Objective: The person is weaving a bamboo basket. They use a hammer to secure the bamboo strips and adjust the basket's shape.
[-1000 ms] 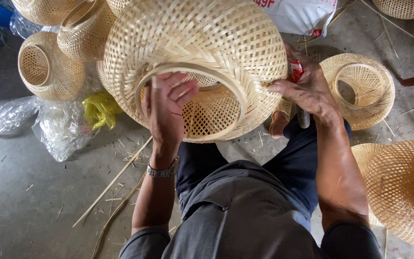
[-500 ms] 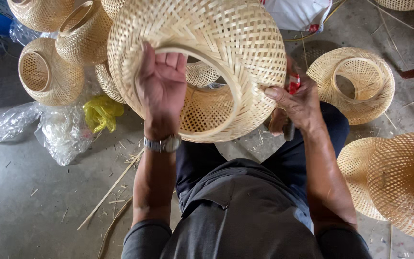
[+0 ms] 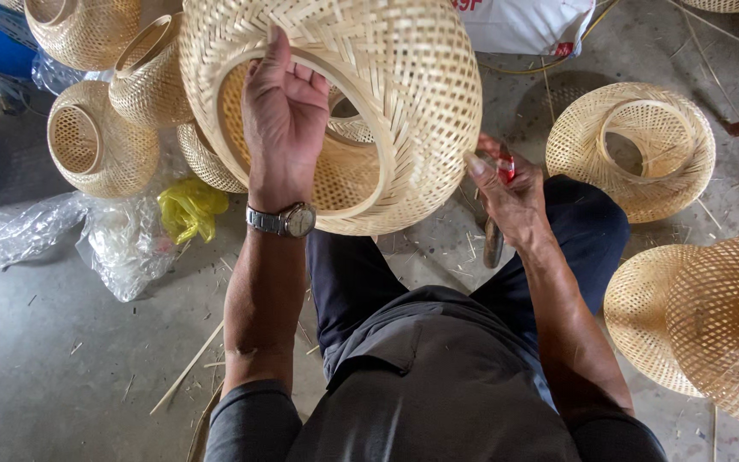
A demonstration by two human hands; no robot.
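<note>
Head view, looking down over the lap. Left hand point(image 3: 282, 120) raised, palm away from the camera, fingers hooked over the round rim of the big woven shade point(image 3: 361, 103); thumb lies along the outside of the rim. Grip closed on that rim. Forearm runs nearly straight up from the elbow, a watch point(image 3: 288, 220) on the wrist.

The shade is held up in front of the chest, opening tilted toward the camera, its lower edge above the knees. Weave is pale bamboo, tight on the body, with a smooth band round the mouth.

Right hand point(image 3: 511, 197) sits lower, at the shade's right flank. Thumb tip touches the weave; the other fingers curl around a red-handled tool point(image 3: 505, 171), of which only a bit of the handle shows. Wrist bent inward, forearm slanting down to the right over the dark trouser leg. A dark, narrow object point(image 3: 493, 242) lies just under this hand on the floor; what it is, cannot tell.

Around: smaller shades point(image 3: 100, 145) stacked at upper left, one open shade point(image 3: 630, 150) on the floor at right, more shades point(image 3: 703, 329) at the right edge. Clear plastic sheets point(image 3: 70, 235) and a yellow bag point(image 3: 190, 208) lie on the concrete at left, with loose bamboo slivers point(image 3: 186, 370) near the left elbow.
</note>
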